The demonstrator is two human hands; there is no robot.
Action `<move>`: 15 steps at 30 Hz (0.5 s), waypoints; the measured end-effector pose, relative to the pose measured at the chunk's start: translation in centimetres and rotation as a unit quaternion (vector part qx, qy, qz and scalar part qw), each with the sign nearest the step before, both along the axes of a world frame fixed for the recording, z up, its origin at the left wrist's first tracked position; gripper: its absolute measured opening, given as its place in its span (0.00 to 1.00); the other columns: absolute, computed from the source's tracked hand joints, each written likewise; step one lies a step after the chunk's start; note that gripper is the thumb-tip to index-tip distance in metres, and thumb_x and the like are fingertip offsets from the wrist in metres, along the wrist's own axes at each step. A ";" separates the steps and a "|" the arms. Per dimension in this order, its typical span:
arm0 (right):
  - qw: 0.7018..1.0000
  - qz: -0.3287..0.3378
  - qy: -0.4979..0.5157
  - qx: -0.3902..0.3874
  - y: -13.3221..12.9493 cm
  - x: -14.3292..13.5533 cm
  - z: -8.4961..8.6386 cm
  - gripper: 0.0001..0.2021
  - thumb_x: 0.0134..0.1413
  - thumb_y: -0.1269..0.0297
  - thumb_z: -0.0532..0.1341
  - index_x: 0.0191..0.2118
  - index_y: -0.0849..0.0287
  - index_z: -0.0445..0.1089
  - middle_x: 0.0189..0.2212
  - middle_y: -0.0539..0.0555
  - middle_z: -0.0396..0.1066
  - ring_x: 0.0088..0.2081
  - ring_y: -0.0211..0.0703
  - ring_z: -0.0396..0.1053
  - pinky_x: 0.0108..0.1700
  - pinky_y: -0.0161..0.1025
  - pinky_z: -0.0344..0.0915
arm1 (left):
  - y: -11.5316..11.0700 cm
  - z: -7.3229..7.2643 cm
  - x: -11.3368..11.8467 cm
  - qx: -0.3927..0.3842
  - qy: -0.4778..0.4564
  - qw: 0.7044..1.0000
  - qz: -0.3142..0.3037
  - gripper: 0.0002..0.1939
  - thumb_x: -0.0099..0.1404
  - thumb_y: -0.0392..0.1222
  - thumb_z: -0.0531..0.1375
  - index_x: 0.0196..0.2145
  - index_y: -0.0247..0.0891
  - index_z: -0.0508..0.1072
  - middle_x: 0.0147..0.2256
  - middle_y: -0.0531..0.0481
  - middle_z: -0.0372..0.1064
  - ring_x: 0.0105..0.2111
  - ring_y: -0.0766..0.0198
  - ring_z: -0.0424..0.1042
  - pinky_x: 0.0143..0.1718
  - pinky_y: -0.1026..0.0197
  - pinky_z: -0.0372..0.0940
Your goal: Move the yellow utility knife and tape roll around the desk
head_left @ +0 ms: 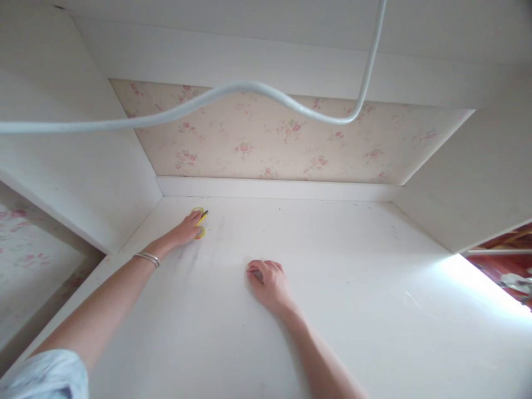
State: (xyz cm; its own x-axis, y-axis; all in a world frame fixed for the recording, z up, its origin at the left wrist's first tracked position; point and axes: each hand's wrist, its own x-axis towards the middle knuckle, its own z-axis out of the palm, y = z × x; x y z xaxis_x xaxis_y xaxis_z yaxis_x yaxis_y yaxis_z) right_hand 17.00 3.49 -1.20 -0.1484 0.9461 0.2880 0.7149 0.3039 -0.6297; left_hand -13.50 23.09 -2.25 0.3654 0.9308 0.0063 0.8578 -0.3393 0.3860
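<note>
On the white surface [332, 244], my left hand [185, 230] reaches out toward the far left and touches some small yellow things [200, 232], with a dark piece [205, 214] beside them. They look like tape rings or a yellow-handled tool; which one I cannot tell. The fingers partly cover them. Near the middle of the surface rests my right hand [272, 285], its fingers curled round a small greyish thing [258, 275] too hidden to name. A bracelet [148, 257] circles my left wrist.
A pale cable or tube [245, 87] crosses the upper view in front of the flowered wallpaper [291, 138]. White side panels [78, 183] stand left and right. Past the right panel, something red and brown [490, 266] shows.
</note>
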 end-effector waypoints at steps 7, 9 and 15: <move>1.000 0.003 -0.002 0.002 0.0 0.3 0.2 0.08 0.56 0.69 0.56 0.40 0.51 0.69 0.35 0.48 0.75 0.40 0.41 0.69 0.50 0.40 0.57 | -5.3 2.2 3.6 0.094 -0.085 0.991 0.044 0.29 0.60 0.38 0.46 0.60 0.32 0.57 0.63 0.43 0.49 0.63 0.56 0.45 0.65 0.50 0.40; 1.000 0.014 -0.013 0.009 -0.3 -0.1 0.3 0.09 0.56 0.69 0.56 0.41 0.52 0.69 0.35 0.50 0.75 0.41 0.42 0.69 0.50 0.41 0.57 | -9.1 2.9 6.6 0.103 -0.120 0.987 0.019 0.26 0.62 0.37 0.46 0.58 0.35 0.60 0.61 0.46 0.54 0.62 0.58 0.49 0.64 0.51 0.43; 0.992 -0.124 -0.014 -0.022 -1.9 -5.5 -0.5 0.08 0.58 0.65 0.56 0.42 0.52 0.69 0.35 0.52 0.74 0.43 0.43 0.69 0.51 0.43 0.59 | -20.2 4.8 15.3 0.048 -0.193 0.974 -0.106 0.18 0.69 0.41 0.46 0.52 0.43 0.67 0.54 0.49 0.65 0.56 0.62 0.61 0.63 0.53 0.48</move>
